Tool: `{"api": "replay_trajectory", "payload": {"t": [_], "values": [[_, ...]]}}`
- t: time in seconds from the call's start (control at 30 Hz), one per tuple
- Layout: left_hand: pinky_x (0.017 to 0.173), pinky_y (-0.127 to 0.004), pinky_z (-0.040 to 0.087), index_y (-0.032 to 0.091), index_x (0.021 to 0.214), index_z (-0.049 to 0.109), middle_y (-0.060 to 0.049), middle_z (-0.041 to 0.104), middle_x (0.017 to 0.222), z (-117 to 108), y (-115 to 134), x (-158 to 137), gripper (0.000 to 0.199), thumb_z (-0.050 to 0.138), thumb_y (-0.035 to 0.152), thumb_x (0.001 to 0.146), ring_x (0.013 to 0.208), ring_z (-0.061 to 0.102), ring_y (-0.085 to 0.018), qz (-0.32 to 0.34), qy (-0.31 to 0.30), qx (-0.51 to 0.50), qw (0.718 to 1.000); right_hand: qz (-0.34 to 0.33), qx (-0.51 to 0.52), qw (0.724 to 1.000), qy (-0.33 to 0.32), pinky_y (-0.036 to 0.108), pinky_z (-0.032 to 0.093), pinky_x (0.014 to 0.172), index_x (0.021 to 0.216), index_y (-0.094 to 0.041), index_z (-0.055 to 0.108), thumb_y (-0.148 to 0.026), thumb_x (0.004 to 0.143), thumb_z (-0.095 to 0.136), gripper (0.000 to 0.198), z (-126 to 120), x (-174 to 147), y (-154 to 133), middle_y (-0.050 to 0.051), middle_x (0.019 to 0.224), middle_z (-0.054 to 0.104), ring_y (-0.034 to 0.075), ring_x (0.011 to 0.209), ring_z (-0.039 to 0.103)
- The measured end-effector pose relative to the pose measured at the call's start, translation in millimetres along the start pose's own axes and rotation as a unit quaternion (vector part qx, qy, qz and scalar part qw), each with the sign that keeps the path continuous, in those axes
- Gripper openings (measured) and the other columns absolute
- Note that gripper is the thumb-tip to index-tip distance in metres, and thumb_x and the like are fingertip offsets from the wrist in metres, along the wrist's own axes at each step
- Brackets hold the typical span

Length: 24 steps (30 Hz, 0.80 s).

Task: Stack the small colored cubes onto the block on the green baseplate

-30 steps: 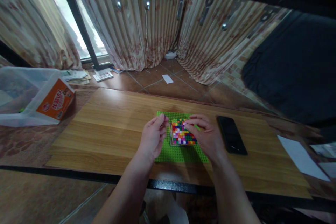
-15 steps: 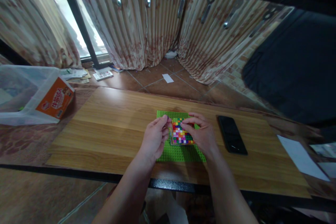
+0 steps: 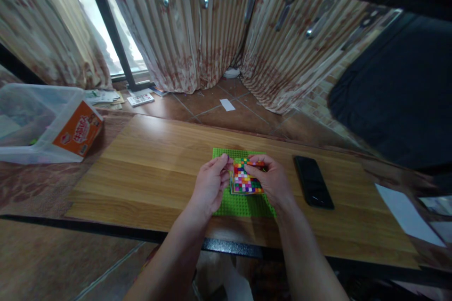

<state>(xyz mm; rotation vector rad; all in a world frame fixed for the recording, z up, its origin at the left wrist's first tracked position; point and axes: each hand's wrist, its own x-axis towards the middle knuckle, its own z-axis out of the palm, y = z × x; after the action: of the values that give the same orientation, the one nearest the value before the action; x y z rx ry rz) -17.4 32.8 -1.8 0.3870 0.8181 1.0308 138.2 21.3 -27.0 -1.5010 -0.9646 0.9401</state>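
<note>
A block of small multicoloured toy bricks [image 3: 243, 182] stands on a green studded baseplate [image 3: 243, 208]. At its left side is my left hand [image 3: 211, 183], closed, thumb and forefinger pinched together. A tiny dark bit shows at those fingertips, too small to name. My right hand [image 3: 273, 178] is closed over the block's right side. Its thumb lies on the top bricks and its fingers curl round near the far edge, covering part of the block.
A black phone [image 3: 313, 182] lies on the wooden tabletop [image 3: 141, 174], right of the baseplate. Far left is a clear plastic bin [image 3: 45, 138] with an orange label. White paper [image 3: 407, 214] lies beyond the right end. Striped curtains [image 3: 169, 42] hang behind.
My right hand's fingers have curled in closer over the block, its thumb still on top. My left hand keeps its pinch. The whole view has shifted slightly.
</note>
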Motion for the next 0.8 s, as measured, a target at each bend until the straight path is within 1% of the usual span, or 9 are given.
{"api": "replay_trajectory", "payload": {"t": [0.13,0.2,0.27,0.33,0.47,0.57,0.7,0.8], "values": [[0.037,-0.014,0.014,0.009,0.072,0.064,0.002,0.053,0.058,0.5,-1.1,-0.3,0.026,0.076,0.032,0.071,0.041,0.030,0.000,0.000,-0.002,-0.003,1.000,0.000,-0.002,1.000,-0.005,0.032,0.049,0.069,0.074,-0.020,0.067,-0.036,0.055,0.082,0.029,1.0,-1.1,-1.1,0.001,0.083,0.069,0.016,0.071,0.060],[0.036,-0.014,0.013,0.009,0.073,0.065,0.002,0.053,0.059,0.6,-1.5,-0.3,0.025,0.076,0.031,0.071,0.041,0.029,0.000,-0.004,-0.007,-0.004,1.000,-0.003,-0.003,1.000,-0.011,0.033,0.050,0.070,0.074,-0.020,0.066,-0.036,0.056,0.082,0.029,0.0,-0.4,0.9,0.002,0.086,0.069,0.017,0.074,0.062],[0.036,-0.014,0.013,0.008,0.074,0.066,0.001,0.055,0.060,0.5,-1.6,-0.4,0.024,0.075,0.030,0.071,0.040,0.029,0.000,-0.007,-0.014,-0.003,1.000,-0.019,-0.011,1.000,-0.015,0.036,0.050,0.076,0.074,-0.021,0.067,-0.036,0.057,0.081,0.027,-2.6,1.2,3.9,0.004,0.093,0.070,0.020,0.082,0.063],[0.036,-0.014,0.013,0.007,0.076,0.066,0.000,0.056,0.061,0.5,-1.4,-0.8,0.023,0.074,0.029,0.072,0.040,0.029,0.001,-0.008,-0.024,-0.001,1.000,-0.052,-0.022,0.998,-0.008,0.039,0.050,0.083,0.076,-0.022,0.069,-0.036,0.062,0.079,0.022,-5.9,2.7,5.6,0.004,0.099,0.070,0.022,0.091,0.064],[0.036,-0.015,0.012,0.007,0.080,0.068,0.000,0.057,0.063,1.7,-0.7,-1.6,0.025,0.074,0.030,0.072,0.041,0.029,0.001,-0.015,-0.053,0.005,0.998,-0.164,-0.061,0.984,0.014,0.042,0.045,0.095,0.083,-0.024,0.073,-0.031,0.078,0.069,0.010,-8.5,-1.4,-3.6,0.004,0.103,0.068,0.023,0.103,0.062],[0.036,-0.014,0.012,0.008,0.080,0.068,0.000,0.056,0.063,3.0,-0.8,-2.5,0.026,0.076,0.031,0.071,0.041,0.028,0.001,-0.025,-0.071,0.009,0.997,-0.228,-0.111,0.967,-0.011,0.042,0.044,0.097,0.090,-0.027,0.074,-0.027,0.084,0.065,0.011,-4.0,-11.6,-17.8,0.004,0.107,0.067,0.021,0.106,0.061],[0.036,-0.014,0.013,0.010,0.072,0.065,0.002,0.053,0.060,3.7,-0.6,-4.9,0.024,0.079,0.029,0.067,0.042,0.029,0.001,-0.033,-0.089,0.008,0.995,-0.280,-0.179,0.943,-0.026,0.043,0.043,0.098,0.097,-0.030,0.073,-0.027,0.086,0.065,0.014,1.9,-21.5,-28.2,0.004,0.113,0.066,0.022,0.111,0.059],[0.037,-0.013,0.014,0.010,0.073,0.064,0.004,0.051,0.058,3.3,-0.1,-6.4,0.023,0.080,0.026,0.066,0.042,0.029,0.001,-0.047,-0.105,0.007,0.993,-0.295,-0.200,0.934,-0.027,0.043,0.043,0.098,0.096,-0.030,0.074,-0.026,0.085,0.065,0.014,2.2,-21.8,-26.9,0.003,0.113,0.066,0.022,0.110,0.058]]}}
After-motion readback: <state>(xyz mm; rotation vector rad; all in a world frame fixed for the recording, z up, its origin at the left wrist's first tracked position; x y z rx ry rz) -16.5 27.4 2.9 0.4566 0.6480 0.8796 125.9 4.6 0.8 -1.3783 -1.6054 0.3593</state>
